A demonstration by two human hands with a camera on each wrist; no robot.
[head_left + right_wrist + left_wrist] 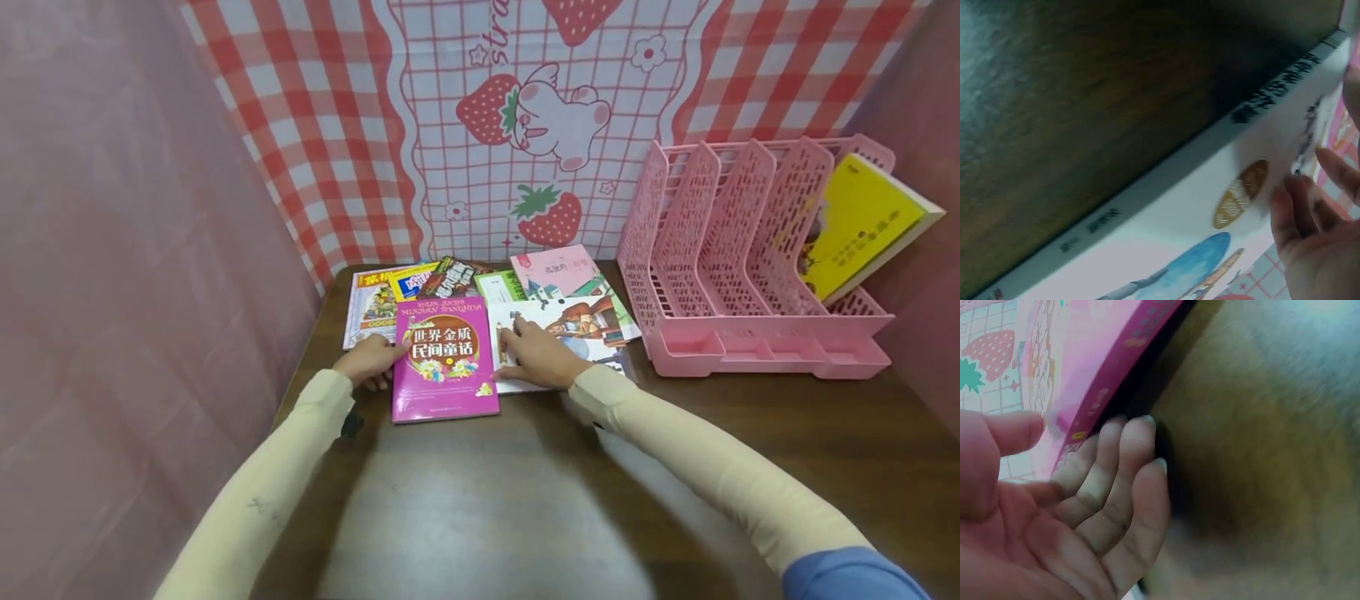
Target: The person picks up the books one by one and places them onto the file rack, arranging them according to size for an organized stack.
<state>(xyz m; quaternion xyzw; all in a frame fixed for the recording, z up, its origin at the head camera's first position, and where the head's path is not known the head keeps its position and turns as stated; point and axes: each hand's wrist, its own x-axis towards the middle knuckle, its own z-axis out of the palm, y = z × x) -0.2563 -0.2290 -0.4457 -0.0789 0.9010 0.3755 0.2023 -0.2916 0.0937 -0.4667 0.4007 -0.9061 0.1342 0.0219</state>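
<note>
Left hand: the left hand [369, 360] lies at the left edge of the magenta book [445, 357]; in the left wrist view its fingers [1127, 464] are loosely bent, their tips against the book's spine edge, the thumb apart; no closed grasp shows.
Right hand: the right hand [538, 353] rests flat, fingers nearly straight, on the white picture book [564, 327], near that book's left edge; it grips nothing.
Magenta book: lies flat, cover up, on the counter [510, 492], between the two hands, at the front of the pile.
White picture book: flat on the counter, just right of the magenta book, its white spine seen in the right wrist view.
Other books: a pink-covered book [564, 272], a green one [501, 286], a dark one [448, 278] and a yellow-and-white one [372, 305] lie overlapping behind those two.
File rack: pink slotted rack [731, 267] at the right of the counter; a yellow book [857, 223] leans in its rightmost slot.
Backdrop: strawberry-print cloth [540, 125] behind the counter.
</note>
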